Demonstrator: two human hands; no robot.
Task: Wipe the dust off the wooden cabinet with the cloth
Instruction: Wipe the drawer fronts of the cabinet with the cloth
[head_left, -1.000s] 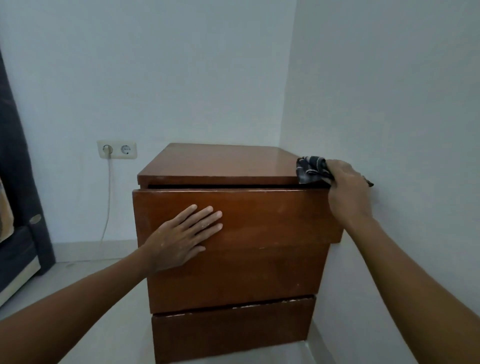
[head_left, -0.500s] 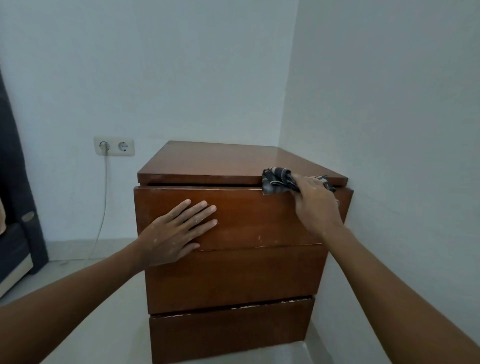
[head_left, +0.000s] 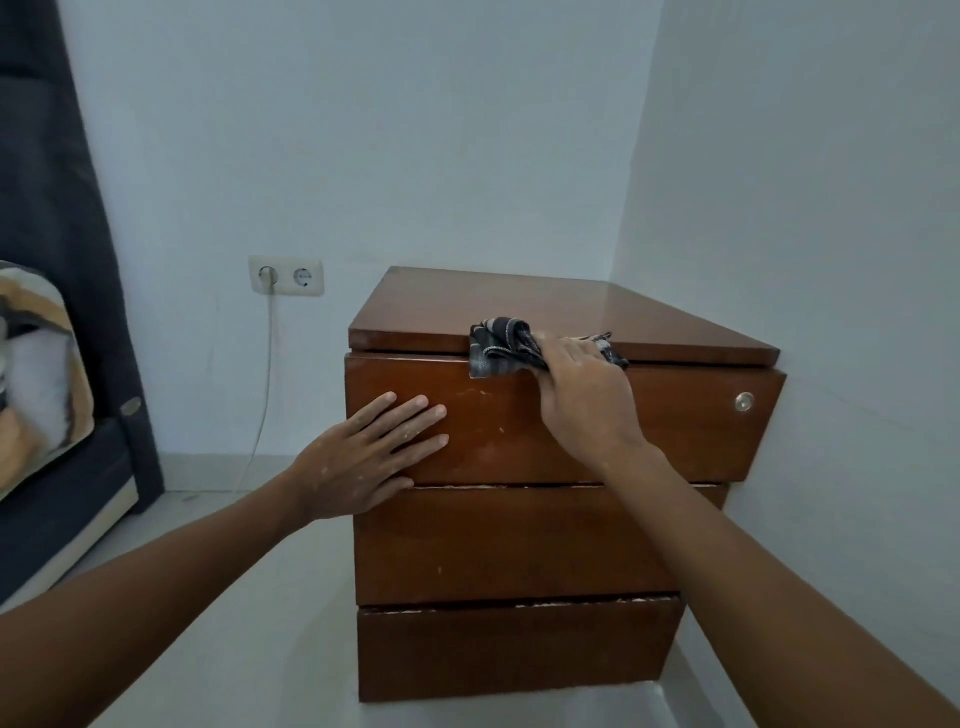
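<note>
A brown wooden cabinet (head_left: 519, 545) with three drawer fronts stands in the room's corner. A dark patterned cloth (head_left: 501, 345) lies bunched on the front edge of its top, hanging a little over the upper drawer. My right hand (head_left: 582, 400) grips the cloth, fingers curled over it at the edge. My left hand (head_left: 369, 457) rests flat on the upper drawer front at its left side, fingers straight and spread.
The cabinet's right side is against a white wall (head_left: 831, 260). A round lock (head_left: 744, 401) sits on the upper drawer's right end. A double socket (head_left: 287, 276) with a plugged white cable is on the back wall. A dark curtain (head_left: 47, 208) and bedding (head_left: 36, 374) are at the left.
My right hand has slid the cloth leftward along the top's front edge, from the right corner to about the middle. My left hand stays pressed on the upper drawer front.
</note>
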